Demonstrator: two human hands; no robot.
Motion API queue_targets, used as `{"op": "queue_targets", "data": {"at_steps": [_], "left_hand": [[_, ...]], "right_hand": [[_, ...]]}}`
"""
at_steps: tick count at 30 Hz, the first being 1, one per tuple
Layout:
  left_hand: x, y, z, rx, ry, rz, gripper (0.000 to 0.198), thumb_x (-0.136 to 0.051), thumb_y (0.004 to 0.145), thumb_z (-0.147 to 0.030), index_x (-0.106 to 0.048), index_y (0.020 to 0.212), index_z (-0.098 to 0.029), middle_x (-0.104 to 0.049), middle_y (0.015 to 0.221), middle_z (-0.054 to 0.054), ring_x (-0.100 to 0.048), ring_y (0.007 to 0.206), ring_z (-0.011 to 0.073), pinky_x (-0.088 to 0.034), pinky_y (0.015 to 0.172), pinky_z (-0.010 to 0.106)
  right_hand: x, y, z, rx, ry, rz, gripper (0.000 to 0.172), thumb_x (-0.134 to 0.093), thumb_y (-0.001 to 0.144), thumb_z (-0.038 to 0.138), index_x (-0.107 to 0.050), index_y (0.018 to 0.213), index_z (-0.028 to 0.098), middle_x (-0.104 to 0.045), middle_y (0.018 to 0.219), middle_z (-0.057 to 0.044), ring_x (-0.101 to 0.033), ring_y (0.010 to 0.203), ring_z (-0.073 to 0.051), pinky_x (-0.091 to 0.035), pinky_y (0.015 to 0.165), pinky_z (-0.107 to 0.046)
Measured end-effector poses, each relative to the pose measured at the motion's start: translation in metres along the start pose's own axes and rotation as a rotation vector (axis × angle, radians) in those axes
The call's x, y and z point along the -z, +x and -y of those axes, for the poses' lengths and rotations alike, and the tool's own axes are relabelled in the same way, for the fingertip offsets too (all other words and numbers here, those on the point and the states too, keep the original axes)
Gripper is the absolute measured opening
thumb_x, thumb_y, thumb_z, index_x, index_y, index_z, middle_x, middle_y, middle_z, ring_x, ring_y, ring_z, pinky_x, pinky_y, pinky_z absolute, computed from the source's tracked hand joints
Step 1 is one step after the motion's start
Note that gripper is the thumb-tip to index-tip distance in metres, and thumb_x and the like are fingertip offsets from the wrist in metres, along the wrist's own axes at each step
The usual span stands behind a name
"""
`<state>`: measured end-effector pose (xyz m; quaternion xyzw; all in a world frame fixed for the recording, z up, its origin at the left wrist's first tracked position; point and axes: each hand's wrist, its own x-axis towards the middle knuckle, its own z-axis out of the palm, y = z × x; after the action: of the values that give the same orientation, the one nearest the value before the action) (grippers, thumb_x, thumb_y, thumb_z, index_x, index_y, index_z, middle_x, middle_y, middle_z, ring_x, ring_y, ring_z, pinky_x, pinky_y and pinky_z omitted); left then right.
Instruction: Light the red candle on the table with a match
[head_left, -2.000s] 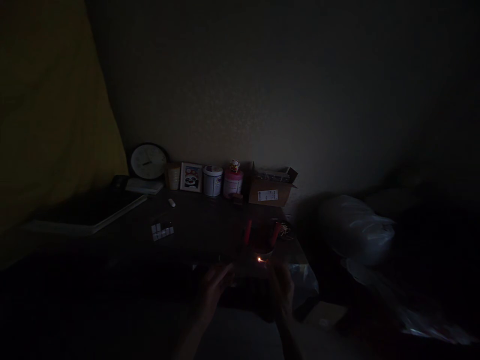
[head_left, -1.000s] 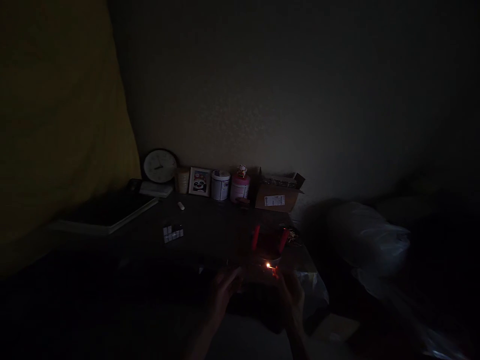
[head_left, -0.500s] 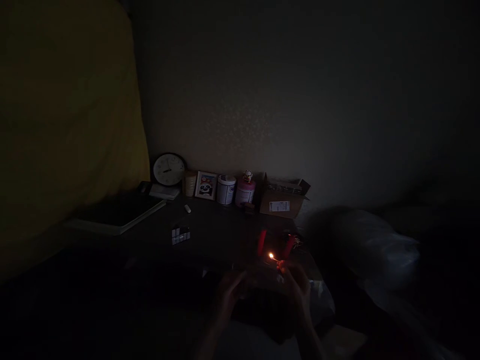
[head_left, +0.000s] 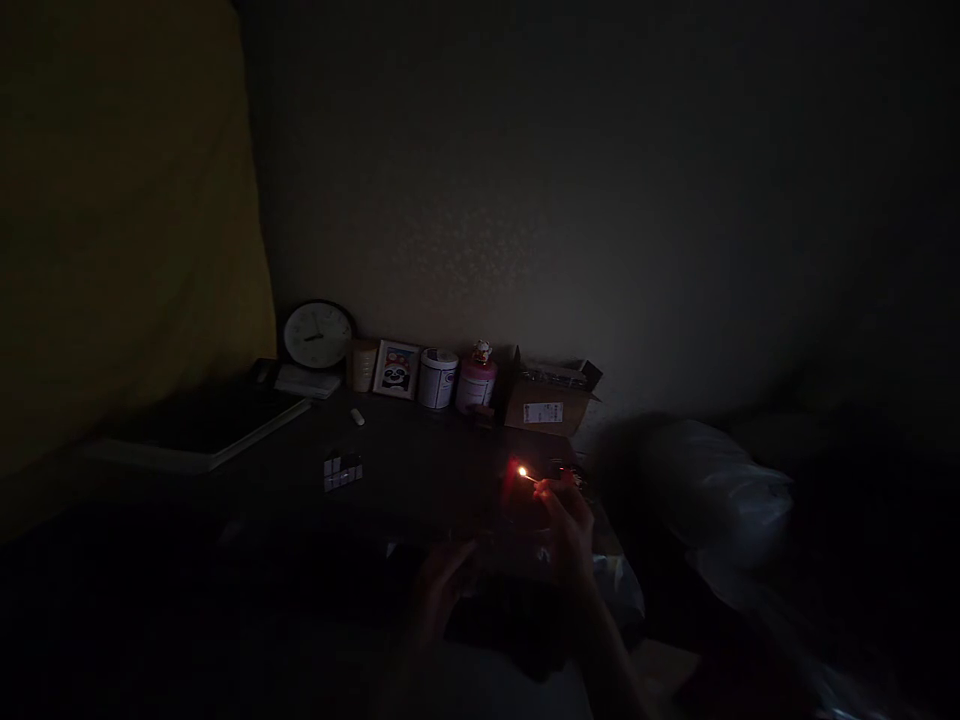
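Shot in near darkness, pierced right of centre by a burning match (head_left: 529, 477), blown out to white at the tip. Tinted red on the candle (head_left: 511, 482), orange on the right hand (head_left: 568, 515). Lifted to grey on the wall (head_left: 600, 290), with pale sheen on the plastic bag (head_left: 712, 490) at right. Sunk to black at lower left, blurred around the left hand (head_left: 442, 582).

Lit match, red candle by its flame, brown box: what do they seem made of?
Match: probably plain wood, a thin burning stick in the right hand; too small to judge finish.
Candle: likely wax, a red column; finish lost in the gloom.
Box: apparently matte cardboard, brown with stiff-looking open flaps.
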<state>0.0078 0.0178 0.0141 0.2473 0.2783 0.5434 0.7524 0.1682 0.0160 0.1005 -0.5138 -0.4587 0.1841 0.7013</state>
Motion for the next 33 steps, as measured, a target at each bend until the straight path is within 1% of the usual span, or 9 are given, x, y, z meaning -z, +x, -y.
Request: {"op": "queue_targets", "data": {"at_steps": [4,8,13,15,18,21,27,30,33], "left_hand": [[0.003,0.007,0.004,0.006,-0.002,-0.03,0.029,-0.081,0.051,-0.036,-0.069,0.067,-0.016,-0.067,0.06,0.001,-0.06,0.058,0.0148,-0.043,0.055,0.025],[0.008,0.013,0.011,-0.009,-0.012,-0.005,0.029,-0.082,0.05,-0.035,-0.069,0.069,-0.017,-0.068,0.059,0.001,-0.062,0.057,0.0158,-0.043,0.055,0.026],[0.008,0.01,0.01,-0.004,-0.013,-0.001,0.028,-0.08,0.052,-0.038,-0.069,0.069,-0.018,-0.07,0.063,0.002,-0.063,0.06,0.0163,-0.045,0.056,0.026],[0.006,0.009,0.008,0.001,-0.016,0.004,0.029,-0.081,0.053,-0.037,-0.069,0.07,-0.017,-0.071,0.066,0.003,-0.065,0.063,0.0175,-0.046,0.06,0.027],[0.007,0.01,0.008,-0.004,-0.021,-0.013,0.032,-0.083,0.048,-0.037,-0.069,0.068,-0.016,-0.072,0.065,0.003,-0.065,0.065,0.0189,-0.047,0.063,0.028],[0.009,0.013,0.011,-0.001,-0.037,-0.024,0.034,-0.083,0.046,-0.037,-0.069,0.07,-0.017,-0.073,0.069,0.004,-0.066,0.066,0.0199,-0.047,0.063,0.029],[0.01,0.009,0.009,0.001,-0.011,-0.019,0.029,-0.081,0.052,-0.036,-0.068,0.07,-0.017,-0.07,0.063,0.002,-0.064,0.061,0.0174,-0.047,0.063,0.029],[0.011,0.008,0.009,0.0,-0.013,0.001,0.027,-0.079,0.056,-0.037,-0.068,0.071,-0.017,-0.07,0.064,0.001,-0.063,0.06,0.0163,-0.046,0.062,0.028],[0.016,0.013,0.014,-0.011,-0.023,0.013,0.027,-0.079,0.056,-0.036,-0.068,0.072,-0.017,-0.071,0.068,0.002,-0.064,0.064,0.017,-0.046,0.063,0.028]], "right_hand": [[-0.004,0.006,0.004,0.045,-0.009,0.009,0.019,-0.066,0.068,0.036,-0.065,0.071,0.017,-0.064,0.069,-0.002,-0.057,0.07,-0.017,-0.045,0.067,-0.029],[-0.006,0.011,0.004,0.04,-0.056,-0.02,0.024,-0.065,0.068,0.039,-0.067,0.076,0.017,-0.065,0.074,-0.003,-0.057,0.067,-0.016,-0.045,0.061,-0.029],[-0.009,0.019,-0.003,0.046,-0.104,-0.06,0.027,-0.064,0.066,0.04,-0.068,0.075,0.016,-0.066,0.073,-0.004,-0.057,0.067,-0.018,-0.045,0.059,-0.029],[-0.011,0.021,-0.006,0.046,-0.111,-0.068,0.026,-0.064,0.066,0.04,-0.068,0.074,0.015,-0.066,0.073,-0.004,-0.058,0.068,-0.018,-0.045,0.059,-0.029],[-0.012,0.022,-0.009,0.045,-0.124,-0.074,0.027,-0.063,0.066,0.04,-0.068,0.075,0.015,-0.067,0.073,-0.005,-0.058,0.068,-0.018,-0.044,0.059,-0.029],[-0.013,0.023,-0.011,0.044,-0.135,-0.079,0.028,-0.063,0.065,0.04,-0.068,0.076,0.015,-0.066,0.071,-0.004,-0.057,0.066,-0.018,-0.044,0.059,-0.03],[-0.015,0.026,-0.015,0.025,-0.161,-0.08,0.029,-0.061,0.066,0.042,-0.068,0.075,0.015,-0.063,0.061,-0.002,-0.055,0.057,-0.016,-0.042,0.054,-0.029],[-0.016,0.027,-0.019,0.022,-0.166,-0.078,0.03,-0.061,0.067,0.042,-0.068,0.077,0.014,-0.063,0.061,-0.002,-0.055,0.057,-0.016,-0.042,0.053,-0.029],[-0.016,0.028,-0.022,0.015,-0.167,-0.074,0.032,-0.062,0.067,0.042,-0.068,0.079,0.014,-0.064,0.062,-0.003,-0.055,0.057,-0.016,-0.042,0.052,-0.028]]}}
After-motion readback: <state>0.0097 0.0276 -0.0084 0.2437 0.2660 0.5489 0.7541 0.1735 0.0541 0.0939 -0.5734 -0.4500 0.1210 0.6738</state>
